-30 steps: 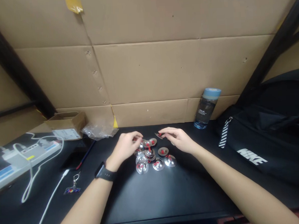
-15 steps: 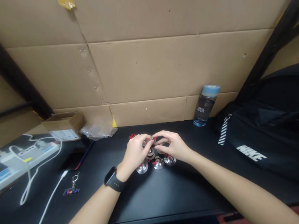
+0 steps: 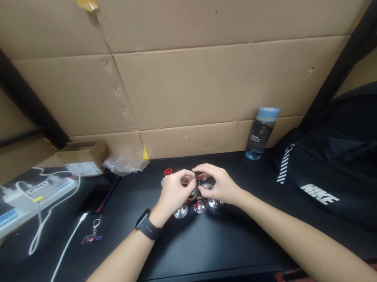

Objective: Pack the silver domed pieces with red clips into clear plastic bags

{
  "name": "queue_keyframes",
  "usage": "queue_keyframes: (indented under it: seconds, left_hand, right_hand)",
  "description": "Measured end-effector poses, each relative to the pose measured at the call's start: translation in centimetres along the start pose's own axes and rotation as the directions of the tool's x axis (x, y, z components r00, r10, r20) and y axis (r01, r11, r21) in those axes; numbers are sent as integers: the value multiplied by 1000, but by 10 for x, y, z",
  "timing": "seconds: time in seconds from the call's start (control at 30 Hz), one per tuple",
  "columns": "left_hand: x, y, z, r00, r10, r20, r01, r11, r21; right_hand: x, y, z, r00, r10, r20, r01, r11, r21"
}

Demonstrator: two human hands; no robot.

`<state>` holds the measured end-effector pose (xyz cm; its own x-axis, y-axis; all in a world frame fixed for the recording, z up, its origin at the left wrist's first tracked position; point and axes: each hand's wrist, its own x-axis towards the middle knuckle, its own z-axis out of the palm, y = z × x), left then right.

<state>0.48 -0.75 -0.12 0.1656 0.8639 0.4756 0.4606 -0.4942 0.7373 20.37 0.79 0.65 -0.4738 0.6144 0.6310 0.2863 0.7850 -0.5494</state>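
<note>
Several shiny round metal discs with red cord lie on the black table; one disc is at the front left, another in the middle and a third at the right. Above them my left hand pinches a small dark, shiny piece between thumb and fingers. My right hand grips the same piece from the other side, the fingertips of both hands nearly meeting. A red knotted cord shows behind my left hand. The hands hide part of the discs.
On the black table, a power strip, white cable, phone and keychain lie left. A small carton and clear plastic bag are behind. A bottle and black backpack are at right.
My right hand's thumb and fingers have closed on the piece at my left fingertips, and the piece now shows as a dark upright shape. The whole view has shifted slightly.
</note>
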Motion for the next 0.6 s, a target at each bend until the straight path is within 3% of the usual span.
queue_keyframes:
  seconds: [0.13,0.3,0.37,0.47,0.6]
  left_hand:
    - [8,-7,-5,999,6,-45,-5,1000,23]
    - [31,-43,-28,977,-135,-163,134,991,-13]
    - [37,-59,-43,968,-139,-207,176,969,173]
    - [38,-79,-60,963,-144,-228,210,932,297]
    - [36,-96,-64,972,-179,-152,223,903,367]
  right_hand:
    - [2,8,-7,996,50,-74,-51,999,-18]
    - [5,25,-30,980,141,-143,-152,986,-65]
    - [6,31,-42,989,115,-96,-130,977,-167]
    - [6,42,-60,995,102,-6,-98,944,-315]
    - [2,60,-80,959,252,127,-180,893,-412]
